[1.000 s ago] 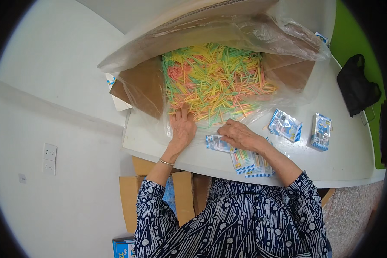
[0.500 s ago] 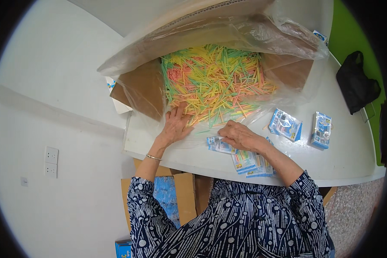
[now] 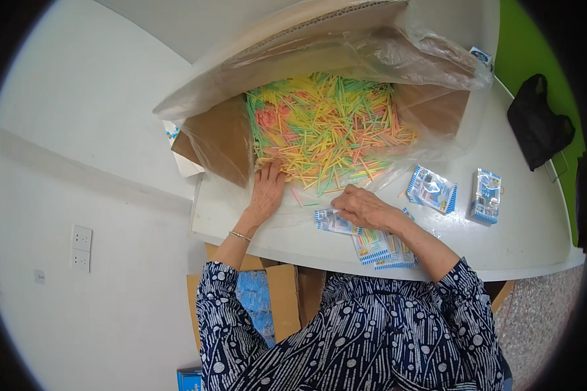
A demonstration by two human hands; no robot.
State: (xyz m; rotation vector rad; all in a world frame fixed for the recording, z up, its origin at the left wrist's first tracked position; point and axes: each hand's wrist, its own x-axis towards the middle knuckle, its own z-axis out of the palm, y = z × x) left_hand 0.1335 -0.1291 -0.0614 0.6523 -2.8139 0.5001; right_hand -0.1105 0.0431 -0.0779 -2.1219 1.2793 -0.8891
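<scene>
Thin pastel sticks (image 3: 326,127) in yellow, green, pink and orange fill a plastic-lined cardboard box (image 3: 220,140), lying on its side with its opening toward me. My left hand (image 3: 267,194) rests at the heap's near left edge, fingers stretched forward and their tips touching the sticks. To its right, my right hand (image 3: 366,208) is closed on the upper edge of a small blue-and-white packet (image 3: 332,222). Beneath that forearm, several clear-fronted packets (image 3: 372,246) overlap, coloured sticks showing inside. A few loose sticks (image 3: 298,197) lie between my hands.
A clear plastic liner (image 3: 440,58) spreads over the box and table (image 3: 522,241). More packets (image 3: 432,189) and a packet stack (image 3: 486,195) lie at right. Beyond them is a black bag (image 3: 541,124). Below the table's left edge stands a carton (image 3: 284,296) of blue packets.
My left hand's fingers have drawn closer together at the heap's edge. A pink stick now shows beside that hand. My right hand keeps its hold on the packet. The view has shifted slightly.
</scene>
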